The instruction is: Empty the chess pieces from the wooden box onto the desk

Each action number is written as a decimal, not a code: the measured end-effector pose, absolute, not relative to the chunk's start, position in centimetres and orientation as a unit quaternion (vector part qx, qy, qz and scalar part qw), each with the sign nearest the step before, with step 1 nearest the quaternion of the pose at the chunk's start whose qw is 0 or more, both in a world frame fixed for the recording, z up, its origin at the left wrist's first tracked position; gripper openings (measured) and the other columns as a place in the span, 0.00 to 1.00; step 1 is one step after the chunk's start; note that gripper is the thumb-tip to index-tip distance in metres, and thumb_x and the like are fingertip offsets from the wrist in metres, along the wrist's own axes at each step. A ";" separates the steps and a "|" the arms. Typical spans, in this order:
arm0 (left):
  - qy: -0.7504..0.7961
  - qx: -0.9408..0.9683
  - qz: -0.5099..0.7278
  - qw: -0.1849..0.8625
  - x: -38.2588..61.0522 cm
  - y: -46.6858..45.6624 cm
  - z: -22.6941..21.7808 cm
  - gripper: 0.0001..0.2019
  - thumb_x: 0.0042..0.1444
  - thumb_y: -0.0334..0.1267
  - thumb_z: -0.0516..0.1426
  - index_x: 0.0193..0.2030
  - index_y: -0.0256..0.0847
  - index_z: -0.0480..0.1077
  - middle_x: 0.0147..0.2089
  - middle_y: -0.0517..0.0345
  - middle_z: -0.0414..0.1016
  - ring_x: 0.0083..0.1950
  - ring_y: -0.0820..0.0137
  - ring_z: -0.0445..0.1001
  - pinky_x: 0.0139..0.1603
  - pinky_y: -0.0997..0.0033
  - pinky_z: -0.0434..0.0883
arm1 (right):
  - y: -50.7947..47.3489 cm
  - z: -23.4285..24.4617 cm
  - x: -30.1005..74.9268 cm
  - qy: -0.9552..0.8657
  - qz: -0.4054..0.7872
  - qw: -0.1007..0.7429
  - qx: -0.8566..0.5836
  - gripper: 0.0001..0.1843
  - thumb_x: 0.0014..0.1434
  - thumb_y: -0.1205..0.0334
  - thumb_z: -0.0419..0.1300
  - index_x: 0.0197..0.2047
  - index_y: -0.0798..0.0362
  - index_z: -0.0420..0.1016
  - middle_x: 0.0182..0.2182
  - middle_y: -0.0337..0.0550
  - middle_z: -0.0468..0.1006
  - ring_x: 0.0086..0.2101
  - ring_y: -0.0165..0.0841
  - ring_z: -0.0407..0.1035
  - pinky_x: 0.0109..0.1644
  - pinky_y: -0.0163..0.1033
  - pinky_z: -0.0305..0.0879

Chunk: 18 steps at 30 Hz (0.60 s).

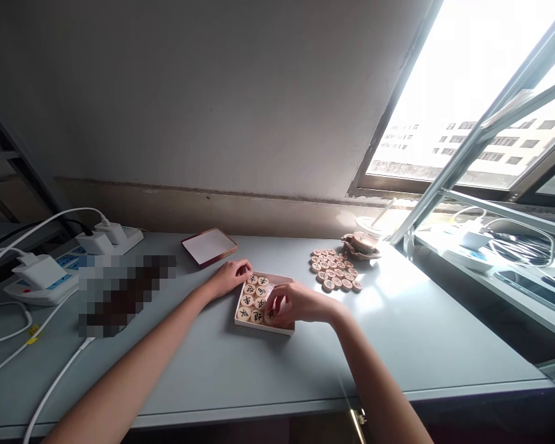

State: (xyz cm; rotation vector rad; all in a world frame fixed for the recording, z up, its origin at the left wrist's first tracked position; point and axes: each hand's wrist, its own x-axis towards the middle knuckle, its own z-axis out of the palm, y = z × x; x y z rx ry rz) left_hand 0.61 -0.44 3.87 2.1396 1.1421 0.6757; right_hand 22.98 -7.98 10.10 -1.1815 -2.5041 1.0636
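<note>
A shallow white-walled box [264, 328] lies on the desk with round wooden Chinese chess pieces [246, 300] in rows over its left part, dark characters facing up. My left hand [231, 277] is at the box's far left corner, fingers bent over the rim. Inside the box's near right part, my right hand [291, 302] pinches a chess piece [270, 316] between thumb and fingers, beside the nearest row. My right hand hides much of the box's right side.
Several more chess pieces [333, 270] lie grouped on the desk [398, 333] to the right, by a brown carved ornament [361, 245]. The box lid [209, 248] lies behind my left hand. Power strips [67, 271] with white cables and a pixelated dark object [124, 296] occupy the left.
</note>
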 end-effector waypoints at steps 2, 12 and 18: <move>0.429 0.810 0.255 0.309 0.6 -0.5 3.9 0.13 0.53 0.47 0.50 0.35 0.39 0.67 0.29 0.59 0.71 0.32 0.69 0.67 0.33 0.72 0.62 | -7.7 10.5 24.0 -0.838 0.336 0.131 -0.408 0.13 0.50 0.54 0.61 0.38 0.51 0.75 0.34 0.39 0.75 0.33 0.29 0.68 0.35 0.32 0.63; 0.432 0.818 0.250 0.285 0.7 -0.5 3.9 0.13 0.54 0.46 0.50 0.33 0.39 0.66 0.28 0.60 0.69 0.31 0.70 0.66 0.31 0.73 0.60 | -5.4 7.4 29.4 -0.752 0.022 0.134 -0.645 0.12 0.52 0.62 0.57 0.42 0.51 0.70 0.41 0.46 0.68 0.38 0.35 0.64 0.43 0.40 0.58; 0.431 0.818 0.253 0.285 0.7 -0.5 3.9 0.12 0.53 0.45 0.50 0.34 0.39 0.67 0.29 0.59 0.70 0.32 0.69 0.67 0.32 0.72 0.61 | -4.9 7.0 30.0 -0.758 -0.005 0.103 -0.644 0.08 0.55 0.66 0.54 0.35 0.50 0.74 0.40 0.45 0.70 0.41 0.36 0.64 0.47 0.44 0.55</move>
